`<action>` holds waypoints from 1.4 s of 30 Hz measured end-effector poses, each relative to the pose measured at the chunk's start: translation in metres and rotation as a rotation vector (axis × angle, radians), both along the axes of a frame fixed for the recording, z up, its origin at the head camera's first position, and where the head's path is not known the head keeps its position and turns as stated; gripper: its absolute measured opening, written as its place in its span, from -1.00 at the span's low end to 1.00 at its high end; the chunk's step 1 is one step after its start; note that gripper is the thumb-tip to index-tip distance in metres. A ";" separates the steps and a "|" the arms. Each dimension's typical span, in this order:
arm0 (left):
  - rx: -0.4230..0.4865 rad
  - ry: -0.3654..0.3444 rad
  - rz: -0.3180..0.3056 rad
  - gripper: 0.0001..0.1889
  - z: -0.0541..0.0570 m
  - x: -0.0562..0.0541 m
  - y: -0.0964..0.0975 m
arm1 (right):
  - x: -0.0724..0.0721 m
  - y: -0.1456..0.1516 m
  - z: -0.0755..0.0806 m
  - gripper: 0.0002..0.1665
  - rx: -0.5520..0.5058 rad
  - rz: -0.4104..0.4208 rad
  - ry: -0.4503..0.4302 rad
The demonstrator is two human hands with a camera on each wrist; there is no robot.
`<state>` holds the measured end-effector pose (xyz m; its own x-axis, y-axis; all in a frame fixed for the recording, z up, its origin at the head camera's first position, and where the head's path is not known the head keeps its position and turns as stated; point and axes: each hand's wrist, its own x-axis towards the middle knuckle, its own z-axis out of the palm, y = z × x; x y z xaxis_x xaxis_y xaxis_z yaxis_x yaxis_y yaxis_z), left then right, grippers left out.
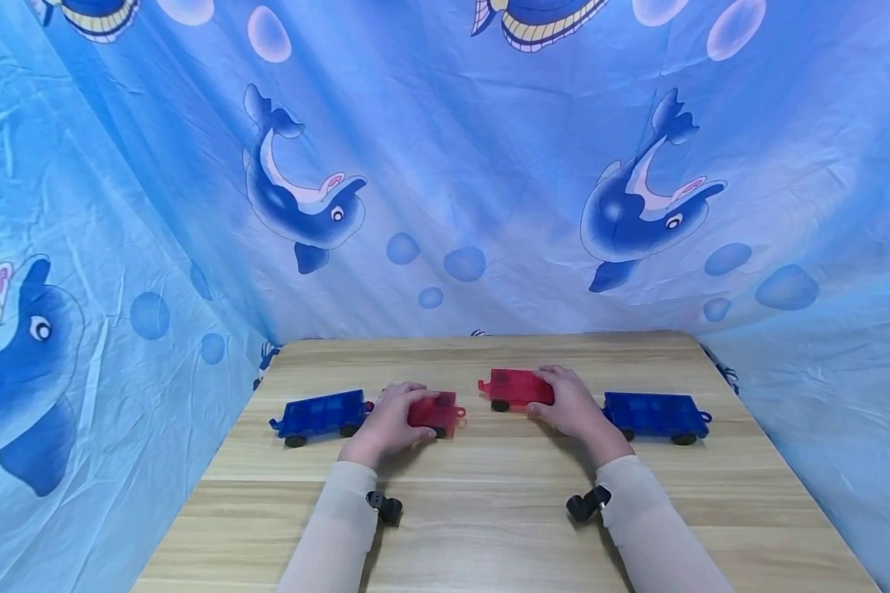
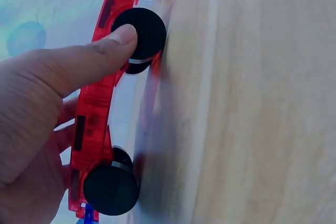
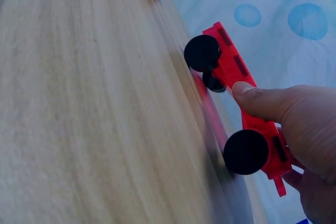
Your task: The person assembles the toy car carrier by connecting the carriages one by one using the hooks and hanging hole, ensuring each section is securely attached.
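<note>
My left hand (image 1: 391, 418) grips a see-through red toy train car (image 2: 94, 119) by its sides, thumb on a black wheel. A small loop sticks out from this car's right end. Behind that hand, a blue toy train car (image 1: 322, 414) meets the red car's left end, where a blue piece shows at a red tab. With thumb and fingers astride it, my right hand (image 1: 573, 405) holds a second red toy train car (image 3: 231, 66), its hook pointing left. A gap separates the two red cars. Right of that hand stands another blue toy train car (image 1: 656, 414), its left end partly hidden.
All the cars are on a wooden table (image 1: 489, 511). A blue cloth (image 1: 430, 165) printed with dolphins and bubbles hangs behind it and along both sides. Each wrist wears a small black camera (image 1: 389, 509).
</note>
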<state>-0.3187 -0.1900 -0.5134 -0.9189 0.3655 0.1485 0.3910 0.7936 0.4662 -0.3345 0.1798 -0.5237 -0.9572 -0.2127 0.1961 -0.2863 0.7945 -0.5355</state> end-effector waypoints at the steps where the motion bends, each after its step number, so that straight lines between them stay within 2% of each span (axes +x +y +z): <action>1: 0.004 -0.001 0.000 -0.25 0.001 0.000 0.000 | 0.000 0.000 0.000 -0.12 0.000 -0.002 0.000; 10: 0.012 0.023 0.026 -0.26 0.002 0.000 -0.004 | 0.000 -0.002 -0.002 -0.13 -0.009 -0.004 0.015; 22: 0.047 0.008 0.082 -0.30 0.001 -0.003 -0.011 | 0.002 -0.005 -0.002 -0.15 0.011 0.016 0.032; 42: 0.094 0.005 0.134 -0.30 0.000 -0.007 -0.019 | -0.001 -0.011 -0.005 -0.15 0.026 0.032 0.061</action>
<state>-0.3262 -0.2091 -0.5135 -0.9575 0.2242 0.1812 0.2874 0.7918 0.5389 -0.3359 0.1684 -0.5283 -0.9363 -0.2492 0.2476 -0.3434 0.7979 -0.4955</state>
